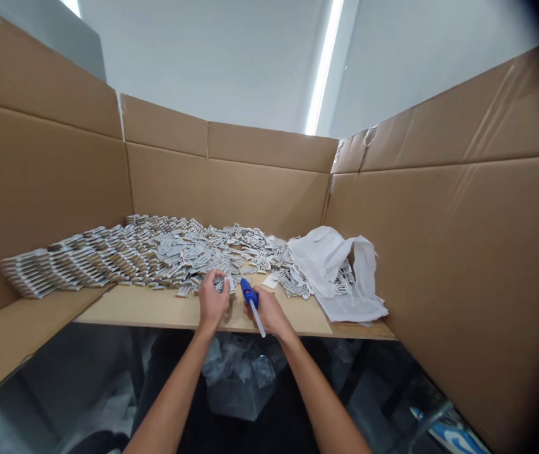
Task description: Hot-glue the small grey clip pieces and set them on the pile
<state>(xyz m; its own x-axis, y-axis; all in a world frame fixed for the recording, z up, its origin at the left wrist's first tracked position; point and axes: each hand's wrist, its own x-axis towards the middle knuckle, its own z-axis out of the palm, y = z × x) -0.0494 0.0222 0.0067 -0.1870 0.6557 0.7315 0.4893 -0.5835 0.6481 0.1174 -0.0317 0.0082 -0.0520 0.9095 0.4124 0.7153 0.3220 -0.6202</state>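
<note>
My right hand is closed around a blue glue gun, with a whitish glue stick poking out of its back end. The gun's nozzle points away from me, toward the pile. My left hand is just left of it, above the board's front part, with thumb and fingers curled toward each other. A small grey-white piece shows by the fingertips, but I cannot make out exactly what they hold. Beyond both hands lies a heap of small flat grey cut-out pieces with brown edges.
Neat overlapping rows of pieces fill the left side. At right, crumpled white wrapping partly covers more pieces. Cardboard walls enclose the wooden board at left, back and right. Below its front edge hangs clear plastic.
</note>
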